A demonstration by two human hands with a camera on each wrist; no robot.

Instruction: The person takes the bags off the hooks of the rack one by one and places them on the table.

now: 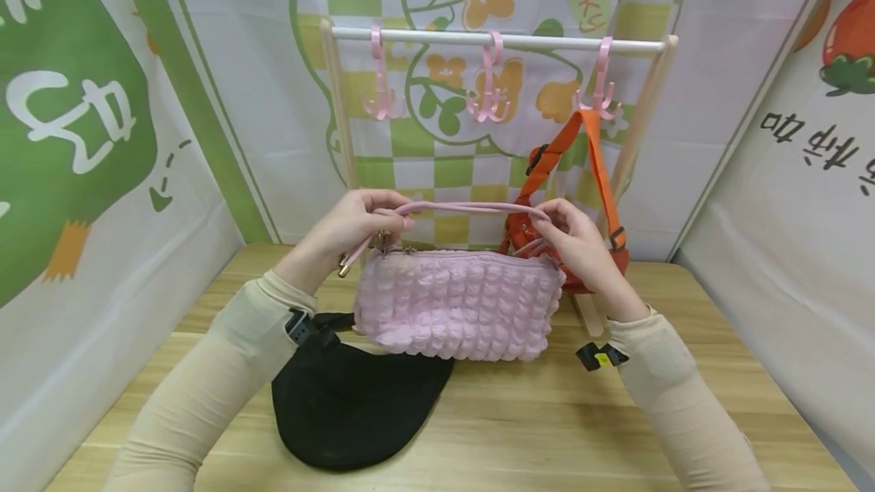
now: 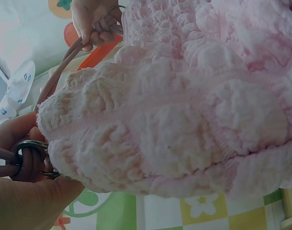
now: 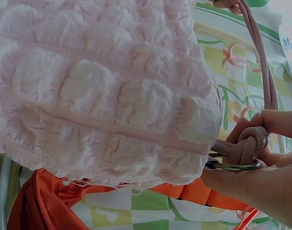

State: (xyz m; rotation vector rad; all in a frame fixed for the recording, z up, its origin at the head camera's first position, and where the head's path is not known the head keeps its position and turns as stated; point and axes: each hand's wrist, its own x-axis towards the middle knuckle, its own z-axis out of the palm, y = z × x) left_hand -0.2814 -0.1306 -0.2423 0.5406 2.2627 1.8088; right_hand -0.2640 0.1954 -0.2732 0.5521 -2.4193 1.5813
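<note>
Beyond the black bag (image 1: 355, 412), left hand (image 1: 365, 220) and right hand (image 1: 576, 232) pinch the strap (image 1: 472, 207) between fingers (image 3: 282, 122), best held level so the pink bag (image 1: 458, 302) hangs straight.

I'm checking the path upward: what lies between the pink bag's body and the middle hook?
Between the bag's body and the middle hook, the head view shows the bag's pink handle, with the patterned backdrop behind.
</note>
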